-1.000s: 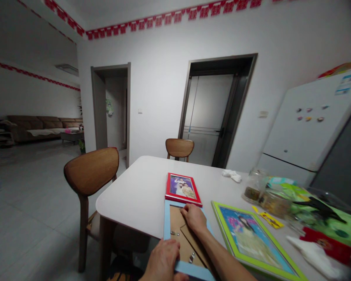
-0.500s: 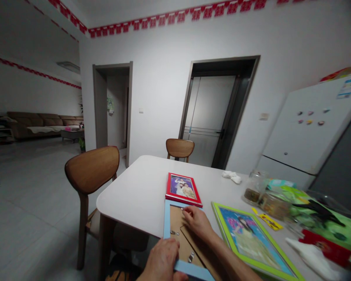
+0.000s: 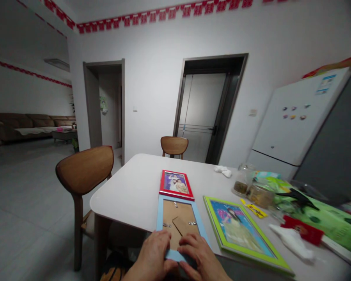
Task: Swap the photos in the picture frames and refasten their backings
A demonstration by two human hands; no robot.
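A light-blue photo frame [image 3: 160, 214] lies back side up at the table's near edge. Its brown backing board [image 3: 181, 210] carries small metal clips and a slanted slit of a stand. My left hand [image 3: 153, 251] grips the near left corner, fingers over the rim. On the near right part rests my right hand [image 3: 201, 255], its fingers bent onto the backing and its thumb at the near rim; a clip beneath would be hidden. Touching the far end is a red photo frame [image 3: 176, 184], picture up. To the right lies a larger green photo frame [image 3: 241, 228], also picture up.
On the table's right stand glass jars [image 3: 242, 183], with a yellow packet [image 3: 256, 211], a red packet [image 3: 302, 229], a crumpled tissue [image 3: 222, 171] and green bags [image 3: 333, 224]. Wooden chairs [image 3: 86, 169] stand at the left and far sides of the white table [image 3: 128, 191].
My right hand has come back from the far end of the blue frame to its near end, beside my left hand. The far clip now shows uncovered. The view has shifted slightly right.
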